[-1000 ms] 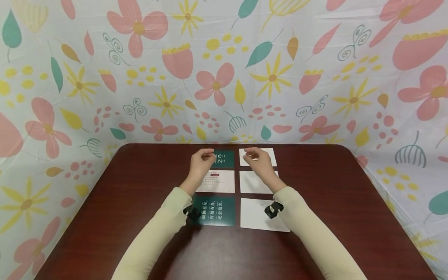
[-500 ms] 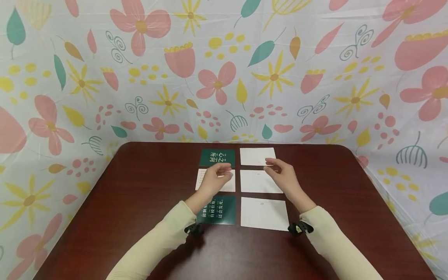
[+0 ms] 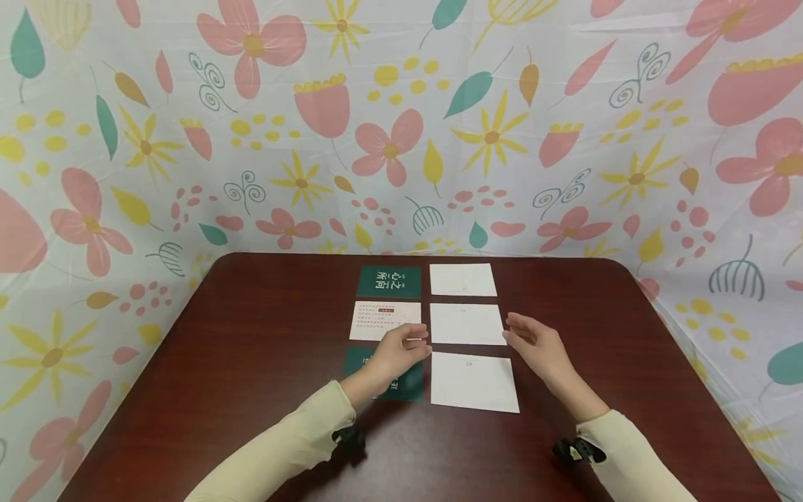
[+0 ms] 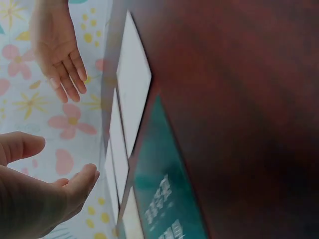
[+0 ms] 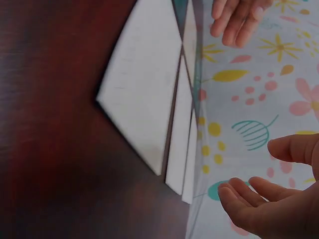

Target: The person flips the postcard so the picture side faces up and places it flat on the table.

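Note:
Several postcards lie flat in two columns. The left column has a dark green card (image 3: 389, 282) with white characters at the back, a pale card (image 3: 376, 321) with red print in the middle and another green card (image 3: 410, 388) in front. Three white card faces make up the right column: back (image 3: 463, 279), middle (image 3: 467, 324) and front (image 3: 475, 382). My left hand (image 3: 396, 357) hovers over the front green card, hiding part of its lettering. To the right of the white cards is my right hand (image 3: 542, 352). Both hands hold nothing, fingers loosely bent, thumbs apart in the wrist views.
The cards lie on a dark red-brown wooden table (image 3: 263, 348) with rounded far corners. Behind it hangs a white cloth (image 3: 552, 63) printed with flowers and leaves. A black strap (image 3: 349, 438) sits at the left wrist, and a similar one (image 3: 578, 451) at the right.
Both hands have drawn back toward the front edge from above the rear cards. The right hand has also shifted right, off the white cards; the left has shifted slightly right. The cards stay in place.

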Action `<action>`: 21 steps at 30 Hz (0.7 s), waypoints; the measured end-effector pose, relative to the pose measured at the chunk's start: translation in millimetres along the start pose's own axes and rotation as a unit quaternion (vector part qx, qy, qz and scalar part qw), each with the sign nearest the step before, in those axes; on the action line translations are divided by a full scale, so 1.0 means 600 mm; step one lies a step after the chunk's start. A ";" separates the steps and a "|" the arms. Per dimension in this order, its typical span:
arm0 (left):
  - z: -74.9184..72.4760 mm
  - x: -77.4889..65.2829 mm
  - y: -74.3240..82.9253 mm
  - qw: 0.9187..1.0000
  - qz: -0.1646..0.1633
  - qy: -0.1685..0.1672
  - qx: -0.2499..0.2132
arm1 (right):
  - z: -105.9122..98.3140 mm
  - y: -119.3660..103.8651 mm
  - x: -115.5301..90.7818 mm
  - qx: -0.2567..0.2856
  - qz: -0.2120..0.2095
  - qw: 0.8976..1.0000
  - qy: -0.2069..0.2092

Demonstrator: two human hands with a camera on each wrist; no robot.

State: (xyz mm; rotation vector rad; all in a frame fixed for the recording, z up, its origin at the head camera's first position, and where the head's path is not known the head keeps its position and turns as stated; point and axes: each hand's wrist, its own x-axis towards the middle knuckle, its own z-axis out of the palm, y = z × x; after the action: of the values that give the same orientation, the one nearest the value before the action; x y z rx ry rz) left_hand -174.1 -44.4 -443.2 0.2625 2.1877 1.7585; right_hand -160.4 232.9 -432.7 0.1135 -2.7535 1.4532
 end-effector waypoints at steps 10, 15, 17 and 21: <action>0.025 -0.028 -0.015 0.999 -0.025 -0.026 -0.032 | -0.004 0.018 -0.052 -0.013 0.028 0.999 -0.030; 0.034 -0.039 -0.020 0.999 -0.033 -0.022 -0.023 | -0.004 0.020 -0.072 -0.011 0.044 0.998 -0.049; 0.036 -0.043 -0.020 0.999 -0.037 -0.023 -0.022 | -0.003 0.020 -0.078 -0.012 0.054 0.997 -0.056; 0.039 -0.049 -0.017 0.998 -0.047 -0.029 -0.025 | 0.001 0.019 -0.087 -0.022 0.071 0.995 -0.064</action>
State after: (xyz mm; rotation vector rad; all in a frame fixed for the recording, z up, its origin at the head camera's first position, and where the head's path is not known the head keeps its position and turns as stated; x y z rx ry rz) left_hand -137.5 -35.2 -453.8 0.1924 2.0780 1.7295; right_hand -109.0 241.6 -445.6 0.0084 -2.9502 1.4631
